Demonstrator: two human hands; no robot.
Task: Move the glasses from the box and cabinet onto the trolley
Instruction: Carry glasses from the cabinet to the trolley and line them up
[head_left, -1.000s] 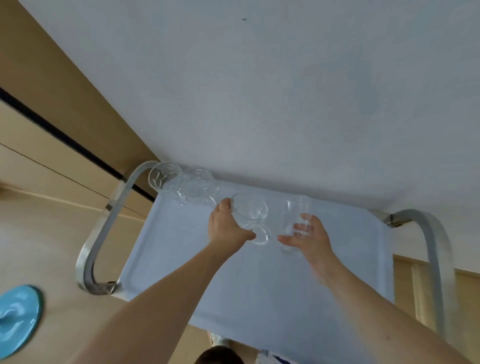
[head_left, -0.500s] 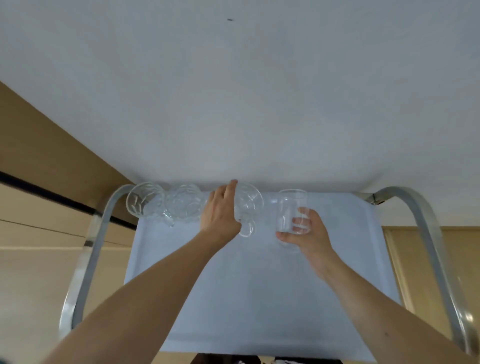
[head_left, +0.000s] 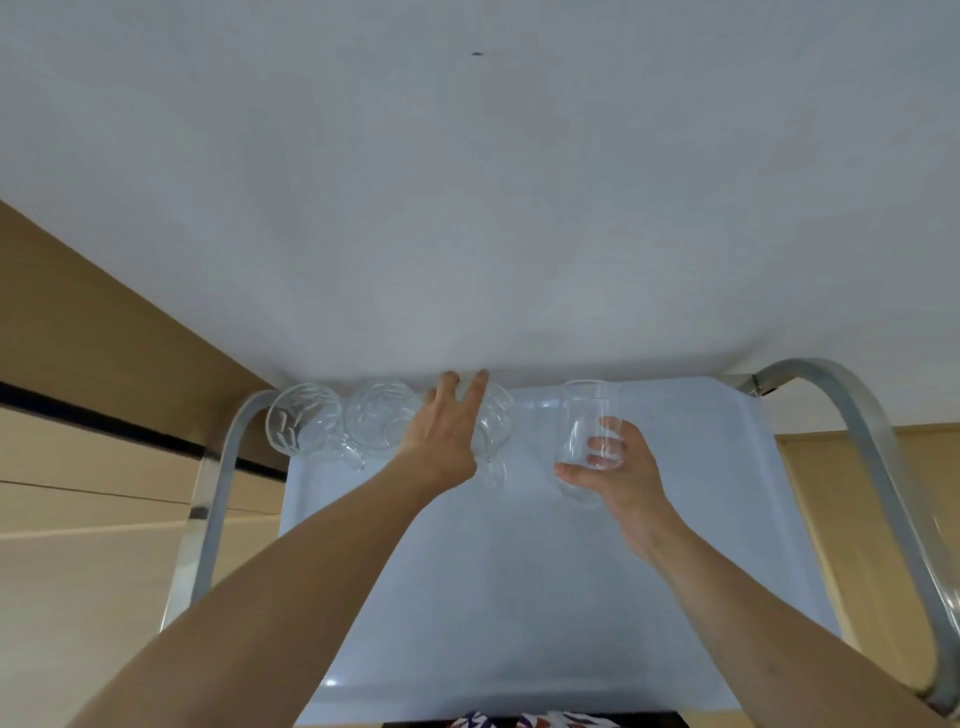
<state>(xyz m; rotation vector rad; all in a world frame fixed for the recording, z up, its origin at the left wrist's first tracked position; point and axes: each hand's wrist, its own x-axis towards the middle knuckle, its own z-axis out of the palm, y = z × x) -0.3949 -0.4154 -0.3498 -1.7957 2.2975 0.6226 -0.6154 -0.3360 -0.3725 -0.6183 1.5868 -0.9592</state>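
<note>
At left of centre, two cut-glass cups (head_left: 304, 426) (head_left: 382, 427) stand on the trolley (head_left: 519, 597) by its far edge. The left hand (head_left: 441, 436) lies flat, fingers straight, on a third cup (head_left: 493, 426). Right of it, the right hand (head_left: 613, 467) grips a tumbler (head_left: 584, 415). This looks like the placing step; next, probably, set the tumbler down alongside and let go.

- Left hand (head_left: 441, 441) and forearm, bare to past the elbow, entering from the lower left of the frame.
- Right hand (head_left: 621, 475) and forearm, bare, no sleeve, watch or rings, from the lower right.
</note>
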